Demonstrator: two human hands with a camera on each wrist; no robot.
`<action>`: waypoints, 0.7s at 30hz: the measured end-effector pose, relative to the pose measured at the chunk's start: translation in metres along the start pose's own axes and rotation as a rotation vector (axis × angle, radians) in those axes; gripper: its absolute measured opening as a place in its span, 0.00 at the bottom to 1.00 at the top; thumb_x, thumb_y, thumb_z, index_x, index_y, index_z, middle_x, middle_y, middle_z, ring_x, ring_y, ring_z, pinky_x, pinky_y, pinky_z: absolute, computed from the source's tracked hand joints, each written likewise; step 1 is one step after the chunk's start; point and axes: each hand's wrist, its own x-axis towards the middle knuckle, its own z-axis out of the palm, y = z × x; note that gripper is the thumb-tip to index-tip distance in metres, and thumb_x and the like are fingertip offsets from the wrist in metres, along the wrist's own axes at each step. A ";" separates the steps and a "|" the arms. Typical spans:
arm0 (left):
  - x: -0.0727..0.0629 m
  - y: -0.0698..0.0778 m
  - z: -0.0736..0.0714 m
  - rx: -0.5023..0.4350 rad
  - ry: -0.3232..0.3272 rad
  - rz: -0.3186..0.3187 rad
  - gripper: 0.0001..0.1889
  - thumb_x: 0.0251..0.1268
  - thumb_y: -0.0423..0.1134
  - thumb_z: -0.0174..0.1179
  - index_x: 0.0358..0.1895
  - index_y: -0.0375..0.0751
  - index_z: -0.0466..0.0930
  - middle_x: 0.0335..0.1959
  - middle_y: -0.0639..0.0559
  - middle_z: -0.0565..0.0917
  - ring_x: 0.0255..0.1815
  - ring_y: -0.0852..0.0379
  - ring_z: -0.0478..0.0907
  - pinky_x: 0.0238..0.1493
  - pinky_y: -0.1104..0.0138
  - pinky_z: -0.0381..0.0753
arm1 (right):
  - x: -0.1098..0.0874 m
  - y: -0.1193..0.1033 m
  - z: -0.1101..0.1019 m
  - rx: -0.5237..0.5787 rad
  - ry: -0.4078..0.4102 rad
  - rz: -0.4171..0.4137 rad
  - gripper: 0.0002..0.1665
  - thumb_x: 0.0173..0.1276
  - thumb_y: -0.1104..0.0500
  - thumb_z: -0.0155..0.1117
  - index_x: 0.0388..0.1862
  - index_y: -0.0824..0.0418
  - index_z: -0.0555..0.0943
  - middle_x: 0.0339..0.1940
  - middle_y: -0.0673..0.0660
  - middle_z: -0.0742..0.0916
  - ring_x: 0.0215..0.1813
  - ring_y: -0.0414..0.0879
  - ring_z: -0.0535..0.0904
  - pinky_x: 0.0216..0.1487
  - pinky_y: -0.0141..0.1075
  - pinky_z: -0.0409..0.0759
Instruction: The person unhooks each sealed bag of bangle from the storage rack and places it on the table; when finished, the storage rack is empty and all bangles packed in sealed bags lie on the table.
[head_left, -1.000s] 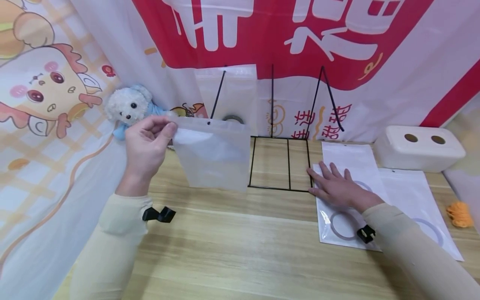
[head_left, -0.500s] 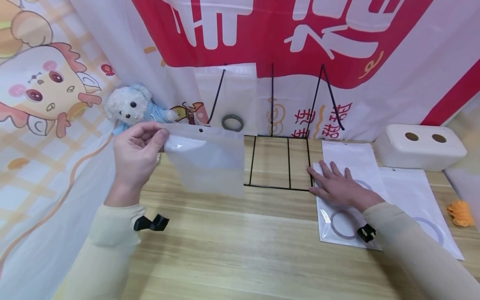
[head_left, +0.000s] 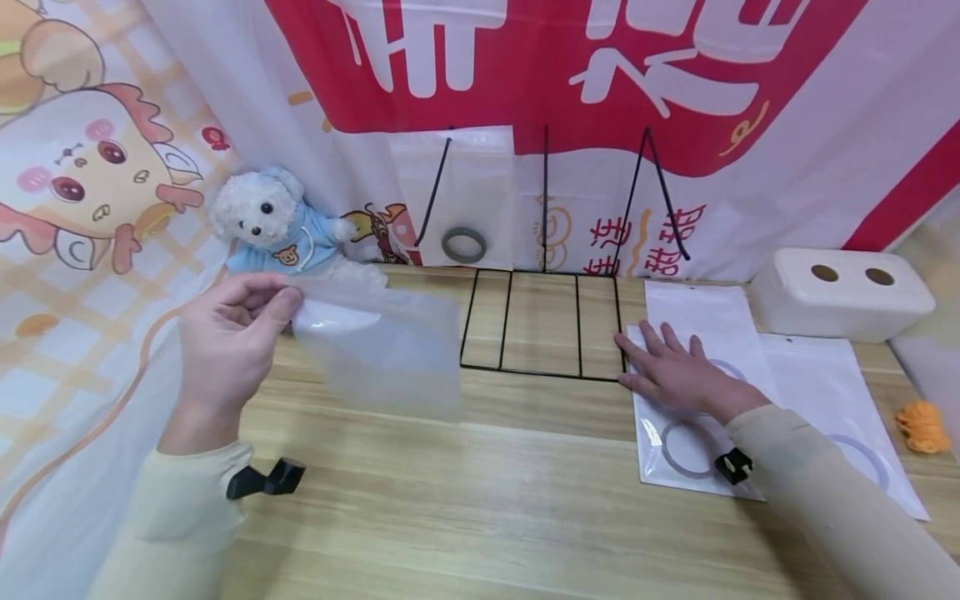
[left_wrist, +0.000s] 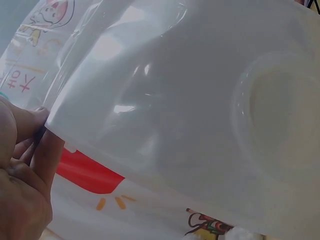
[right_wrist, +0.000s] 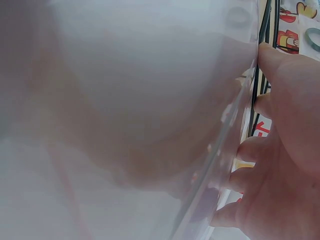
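My left hand (head_left: 232, 354) pinches the upper left corner of a translucent white plastic bag (head_left: 386, 354) and holds it above the table. A pale ring (left_wrist: 243, 115) shows through this bag in the left wrist view. On the right, my right hand (head_left: 675, 371) rests with spread fingers on a white bag (head_left: 651, 468), its fingertips beside the edge of a black wire rack (head_left: 578, 325). Another bag (head_left: 480, 183), with a grey-green ring (head_left: 447, 245) in it, hangs at the rack's left.
More white bags with rings, including the rightmost bag (head_left: 817, 392), lie on the wooden table (head_left: 480, 500). A white box (head_left: 840, 296) with two holes stands behind them. An orange bundle (head_left: 922, 427) lies far right. A plush dog (head_left: 281, 225) sits at the back left.
My left hand has moved left and towards me, drawing its bag away from the rack's left hook. More of the plush dog and the hanging bag shows. The right hand stays put.
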 end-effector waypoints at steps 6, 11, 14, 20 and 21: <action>-0.009 0.004 -0.013 -0.046 0.001 -0.011 0.08 0.66 0.16 0.67 0.39 0.30 0.91 0.34 0.49 0.94 0.33 0.62 0.91 0.34 0.76 0.88 | -0.002 0.000 -0.001 -0.013 0.008 -0.006 0.46 0.86 0.30 0.46 0.92 0.48 0.51 0.91 0.73 0.45 0.87 0.81 0.35 0.78 0.82 0.31; -0.012 0.001 -0.020 -0.119 -0.038 0.052 0.10 0.63 0.13 0.66 0.39 0.28 0.91 0.33 0.49 0.94 0.32 0.62 0.92 0.34 0.76 0.88 | -0.002 0.000 0.000 -0.009 0.008 0.000 0.46 0.86 0.30 0.46 0.92 0.48 0.51 0.91 0.73 0.44 0.87 0.82 0.35 0.78 0.82 0.31; -0.018 0.000 -0.027 -0.125 -0.030 0.048 0.08 0.63 0.14 0.68 0.38 0.27 0.90 0.33 0.49 0.94 0.31 0.63 0.91 0.33 0.77 0.88 | -0.002 0.000 0.001 -0.007 0.007 -0.003 0.47 0.86 0.30 0.46 0.92 0.48 0.51 0.91 0.73 0.45 0.87 0.82 0.35 0.78 0.82 0.31; -0.032 0.006 -0.045 -0.101 0.061 -0.068 0.10 0.65 0.12 0.63 0.38 0.26 0.90 0.31 0.46 0.93 0.27 0.61 0.90 0.32 0.75 0.88 | -0.001 -0.001 0.002 -0.009 0.004 -0.001 0.47 0.86 0.30 0.46 0.92 0.48 0.50 0.91 0.73 0.44 0.87 0.81 0.35 0.79 0.82 0.31; -0.033 0.006 -0.047 -0.101 0.068 -0.076 0.11 0.65 0.11 0.62 0.38 0.26 0.90 0.31 0.46 0.93 0.27 0.60 0.91 0.32 0.75 0.88 | -0.001 -0.001 0.001 -0.010 0.005 -0.002 0.47 0.86 0.30 0.46 0.92 0.48 0.50 0.91 0.73 0.44 0.87 0.81 0.35 0.79 0.82 0.31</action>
